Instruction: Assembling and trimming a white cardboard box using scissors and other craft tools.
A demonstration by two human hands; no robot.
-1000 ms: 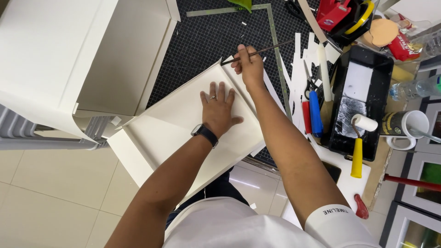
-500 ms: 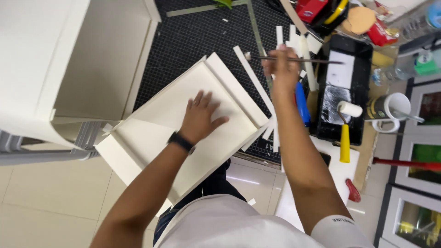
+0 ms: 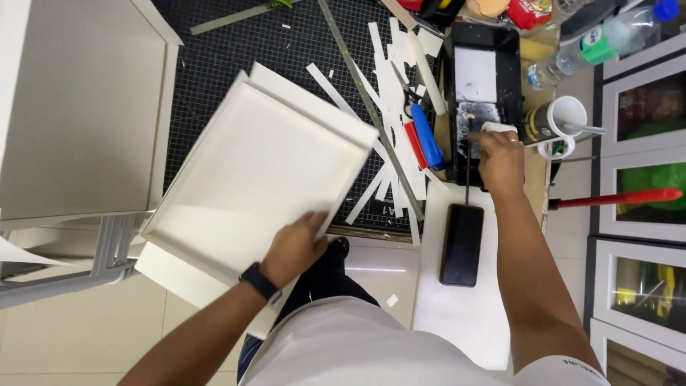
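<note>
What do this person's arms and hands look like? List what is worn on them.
Both forearms are bare. The left hand has a black watch strapped at the wrist. The right hand wears a ring on one finger. White short sleeves cover the upper arms.

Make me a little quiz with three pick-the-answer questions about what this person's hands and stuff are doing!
1. Where is the right hand?
A. over the black paint tray
B. on the phone
C. on the floor

2. What colour is the shallow tray that the left hand holds?
A. red
B. white
C. green

3. How is the dark phone lying?
A. standing upright
B. inside the mug
C. flat on a white sheet

Answers:
1 A, the hand reaches over the black paint tray, holding a thin brush down into it.
2 B, the shallow tray is plain white all over.
3 C, the phone lies flat on the white sheet, just below the paint tray.
</note>
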